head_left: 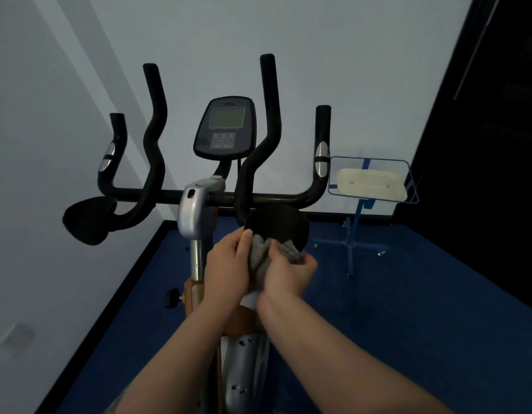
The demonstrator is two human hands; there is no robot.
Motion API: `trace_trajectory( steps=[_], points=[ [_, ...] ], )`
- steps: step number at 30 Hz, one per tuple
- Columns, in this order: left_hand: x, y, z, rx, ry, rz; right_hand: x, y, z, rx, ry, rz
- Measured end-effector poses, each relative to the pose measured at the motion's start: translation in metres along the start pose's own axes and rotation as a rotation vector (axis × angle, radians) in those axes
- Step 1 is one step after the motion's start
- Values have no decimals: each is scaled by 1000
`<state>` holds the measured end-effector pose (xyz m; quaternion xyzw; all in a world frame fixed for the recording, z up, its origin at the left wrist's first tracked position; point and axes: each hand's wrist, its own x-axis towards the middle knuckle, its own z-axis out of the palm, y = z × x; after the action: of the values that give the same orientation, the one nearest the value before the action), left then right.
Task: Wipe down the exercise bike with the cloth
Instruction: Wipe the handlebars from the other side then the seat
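My left hand (228, 264) and my right hand (290, 274) meet over a bunched grey cloth (263, 258), soft and nubby like terry. My left fingers curl round its near side with the thumb laid on top; my right hand pinches the far folds, fingers tucked under. The cloth sits against the lower edge of a round, matte black pad (278, 227) on the exercise bike (196, 210), just right of the bike's silver plastic stem housing (193, 204).

Taking that housing as my marker: a matching black oval pad (88, 221) hangs well to its left. Across and behind it runs a black, foam-covered handlebar (157, 194), its four curved grips rising upward, the outer two carrying smooth chrome sensor plates (322, 159). Above the housing tilts an oval dark console (225, 128) with a pale green rectangular screen. Below it a chrome post drops into a tan and silver frame, with a black knob (172, 297) at the left.

Far right of the housing stands a blue wire-framed stand (358, 222) holding a cream plastic tray (370, 185). The floor (408, 294) is dark blue; the walls are plain pale grey.
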<state>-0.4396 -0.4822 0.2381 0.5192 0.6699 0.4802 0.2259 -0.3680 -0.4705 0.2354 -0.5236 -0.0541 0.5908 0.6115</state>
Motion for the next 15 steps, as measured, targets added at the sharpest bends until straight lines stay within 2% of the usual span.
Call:
trace_trajectory(
  steps=[3,6,9,12,15],
  points=[
    [1,0,0,-26,-36,-12,11,-4,-12,12,-16,-62],
    [0,2,1,-18,15,5,-3,8,4,55,42,-25],
    [0,0,0,-17,-8,-8,1,4,-2,-15,-36,-28],
    [-1,0,-1,-7,-19,-2,17,-11,-25,-95,-102,-136],
    [-2,2,-1,30,11,12,22,-20,-32,-176,-86,-271]
  ],
)
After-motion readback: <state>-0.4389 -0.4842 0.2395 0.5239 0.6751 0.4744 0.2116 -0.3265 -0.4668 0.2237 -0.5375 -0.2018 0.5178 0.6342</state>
